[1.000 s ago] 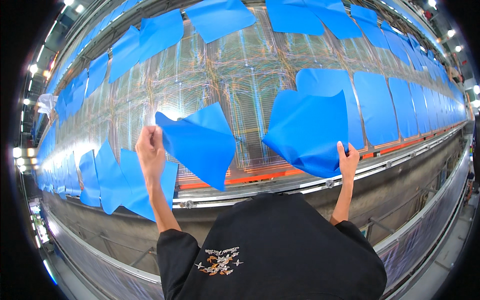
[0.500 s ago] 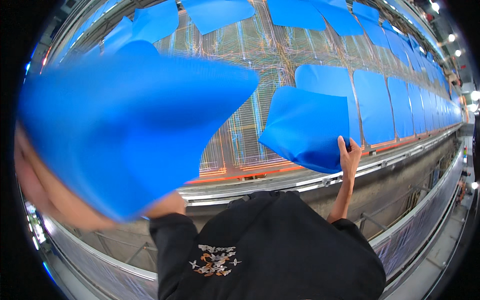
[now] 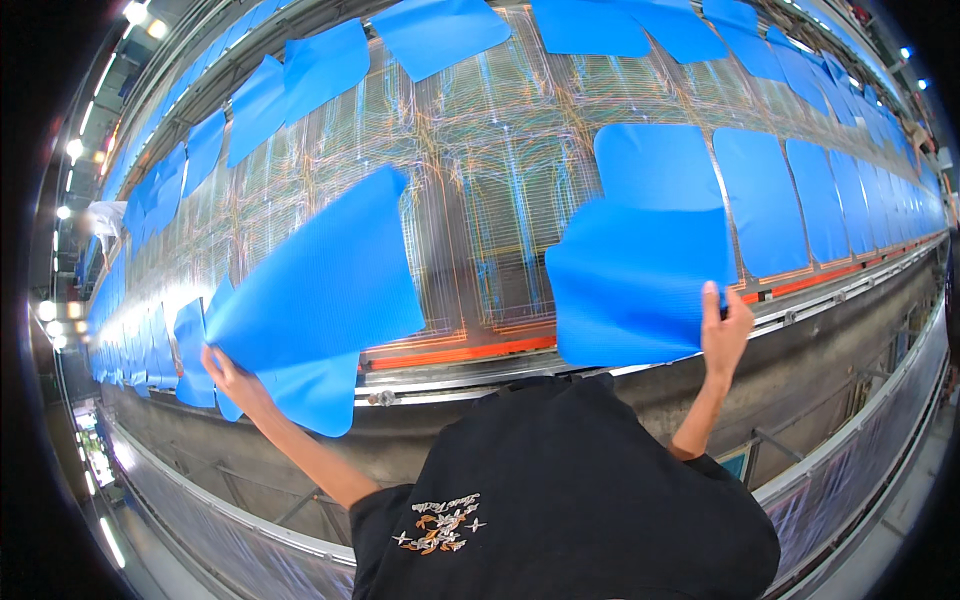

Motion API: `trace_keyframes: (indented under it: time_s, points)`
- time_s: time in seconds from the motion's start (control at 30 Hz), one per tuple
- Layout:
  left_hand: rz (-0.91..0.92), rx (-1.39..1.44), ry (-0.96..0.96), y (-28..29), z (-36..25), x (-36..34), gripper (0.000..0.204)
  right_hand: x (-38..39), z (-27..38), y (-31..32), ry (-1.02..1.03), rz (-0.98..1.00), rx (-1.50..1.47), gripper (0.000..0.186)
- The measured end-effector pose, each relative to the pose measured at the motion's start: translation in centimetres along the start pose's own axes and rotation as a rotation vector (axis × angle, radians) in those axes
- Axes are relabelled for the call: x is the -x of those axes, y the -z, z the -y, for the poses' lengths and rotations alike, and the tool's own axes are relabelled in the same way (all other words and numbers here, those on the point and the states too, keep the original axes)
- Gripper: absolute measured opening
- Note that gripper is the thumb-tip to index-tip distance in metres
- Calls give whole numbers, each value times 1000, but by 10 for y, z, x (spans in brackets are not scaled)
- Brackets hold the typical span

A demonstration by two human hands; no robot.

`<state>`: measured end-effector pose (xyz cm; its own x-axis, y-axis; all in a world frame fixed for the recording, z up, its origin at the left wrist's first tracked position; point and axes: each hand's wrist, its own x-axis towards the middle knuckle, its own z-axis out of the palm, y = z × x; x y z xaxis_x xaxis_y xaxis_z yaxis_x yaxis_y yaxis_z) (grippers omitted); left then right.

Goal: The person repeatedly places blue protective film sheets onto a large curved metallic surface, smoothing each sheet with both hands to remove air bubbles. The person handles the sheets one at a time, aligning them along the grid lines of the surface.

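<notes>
My left hand [image 3: 236,382] pinches the lower left corner of a blue ribbed sheet [image 3: 330,270]. This sheet slants up from my fingers over the patterned table, with its upper edge raised. Part of another blue sheet [image 3: 318,393] hangs below it at the table's front edge. On the right, my right hand [image 3: 727,330] grips the right edge of a second blue ribbed sheet [image 3: 640,290], thumb on top and fingers behind. That sheet curves in my grip and overlaps a flat blue sheet [image 3: 655,165] behind it.
The long table [image 3: 490,180] carries a dense pattern of coloured lines. Several blue sheets [image 3: 760,200] lie in a row to the right, and others [image 3: 440,35] line the far side. A metal rail [image 3: 480,376] runs along the near edge. White cloth [image 3: 105,218] shows at far left.
My left hand has come down and inward from the far left, lowering its sheet from near the camera toward the table. My right hand and its sheet have shifted slightly right and nearer.
</notes>
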<state>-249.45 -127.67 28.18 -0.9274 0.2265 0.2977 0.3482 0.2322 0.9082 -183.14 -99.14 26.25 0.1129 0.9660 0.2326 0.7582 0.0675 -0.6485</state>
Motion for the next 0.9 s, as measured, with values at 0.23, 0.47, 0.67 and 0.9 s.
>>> trace_keyframes:
  time_s: [0.23, 0.47, 0.67, 0.9]
  points:
    - [-114, 268, 740, 139, 241, 113, 50, -30, 26, 56, 73, -60, -205, 40]
    - [-461, -1054, 208, 79, 274, 172, 46, -31, 73, 61, 8, 4, -481, 33]
    - [908, 352, 620, -166, 63, 264, 78, -34, 57, 61, 118, -18, -650, 20]
    - [919, 593, 725, -229, -111, 219, 33, -60, 76, 24, -76, -214, -512, 26]
